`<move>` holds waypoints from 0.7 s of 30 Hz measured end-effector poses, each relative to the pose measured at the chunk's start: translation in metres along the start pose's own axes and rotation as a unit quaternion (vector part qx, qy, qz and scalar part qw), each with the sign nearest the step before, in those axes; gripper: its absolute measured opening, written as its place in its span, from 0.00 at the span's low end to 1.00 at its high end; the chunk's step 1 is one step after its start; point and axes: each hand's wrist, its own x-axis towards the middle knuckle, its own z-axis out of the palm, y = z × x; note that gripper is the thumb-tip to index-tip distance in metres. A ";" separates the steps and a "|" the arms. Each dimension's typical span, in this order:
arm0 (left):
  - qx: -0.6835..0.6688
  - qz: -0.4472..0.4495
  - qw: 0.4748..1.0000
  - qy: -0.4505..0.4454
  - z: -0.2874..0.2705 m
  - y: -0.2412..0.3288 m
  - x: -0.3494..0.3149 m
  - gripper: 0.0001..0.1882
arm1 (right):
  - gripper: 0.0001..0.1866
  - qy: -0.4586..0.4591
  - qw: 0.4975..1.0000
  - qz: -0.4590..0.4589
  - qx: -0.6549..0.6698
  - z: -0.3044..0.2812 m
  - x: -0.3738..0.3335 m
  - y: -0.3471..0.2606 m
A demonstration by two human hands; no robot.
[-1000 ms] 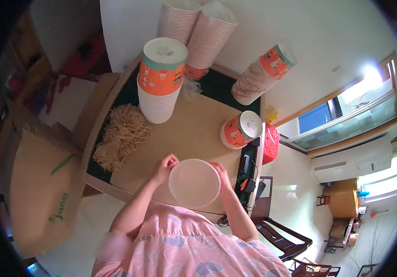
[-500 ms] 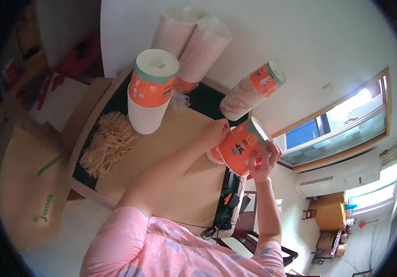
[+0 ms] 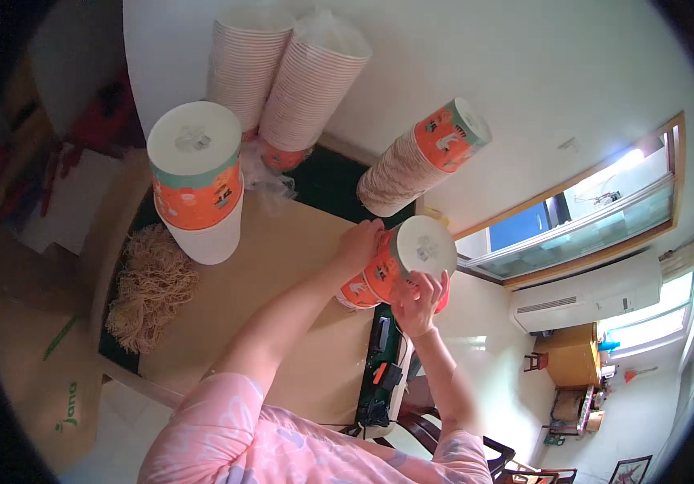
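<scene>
Since the earlier frame, the orange bucket has tipped, pale base facing up; it sits over the short stack at the worktop's right; the right hand's grip holds its side, the left hand touches it, grip partly hidden; likely nesting; next calls for level pressing.

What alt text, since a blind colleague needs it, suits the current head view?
Left hand and right hand hold an upside-down orange paper bucket over a second bucket. Bucket stacks and tangled beige strands share the table.
</scene>
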 end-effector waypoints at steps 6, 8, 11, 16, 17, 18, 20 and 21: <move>0.021 -0.069 0.997 -0.037 0.010 -0.049 -0.020 0.10 | 0.19 -0.074 0.995 0.065 0.002 0.013 -0.023 -0.016; 0.024 -0.124 0.989 -0.079 0.005 -0.061 -0.029 0.11 | 0.18 -0.083 0.992 0.094 0.012 0.016 -0.032 -0.016; 0.018 -0.110 0.992 -0.050 -0.003 -0.090 -0.058 0.15 | 0.17 -0.104 0.988 0.109 0.034 0.018 -0.042 -0.010; 0.134 -0.036 0.990 -0.037 -0.029 -0.130 -0.120 0.18 | 0.14 -0.131 0.980 0.127 0.084 0.020 -0.039 -0.013; 0.140 -0.052 0.984 -0.101 -0.043 -0.123 -0.130 0.16 | 0.13 -0.137 0.979 0.131 0.081 0.017 -0.039 -0.012; 0.148 -0.070 0.973 -0.161 -0.061 -0.115 -0.141 0.13 | 0.13 -0.133 0.979 0.130 0.082 0.015 -0.037 -0.014; 0.144 -0.108 0.975 -0.127 -0.078 -0.147 -0.180 0.11 | 0.12 -0.149 0.975 0.129 0.100 0.021 -0.028 -0.024; 0.129 -0.138 0.976 -0.107 -0.086 -0.147 -0.189 0.09 | 0.11 -0.148 0.973 0.135 0.114 0.023 -0.029 -0.023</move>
